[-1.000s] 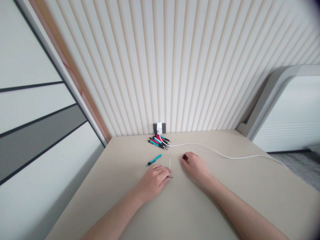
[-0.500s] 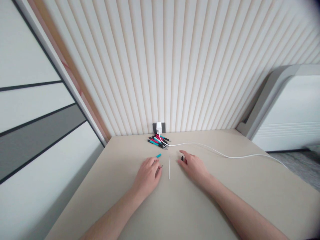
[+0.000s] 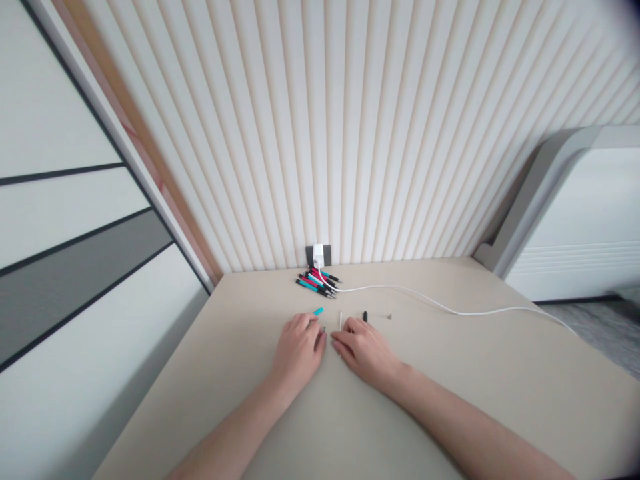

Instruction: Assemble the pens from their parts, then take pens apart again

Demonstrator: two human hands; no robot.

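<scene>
Along the ribbed wall (image 3: 380, 147), a beige table (image 3: 475, 380) carries a thin white rod (image 3: 341, 322) between the left hand (image 3: 299, 352) and right hand (image 3: 365, 350), both open, palm-down, gripping nothing.

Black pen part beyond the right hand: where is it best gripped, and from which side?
Likely across its middle, from above, with the right hand. The black pen part is short, narrow and lies pointing away from the person on the tabletop, both long sides free, so a pinch fits.

Beige table (image 3: 500, 353): pen parts and a cable.
Pen pile (image 3: 314, 283) by the wall, white cable (image 3: 430, 305) trailing right; loose mid-table: teal barrel (image 3: 318, 311), white refill (image 3: 341, 321), black piece (image 3: 365, 316), small grey piece (image 3: 389, 317).
</scene>
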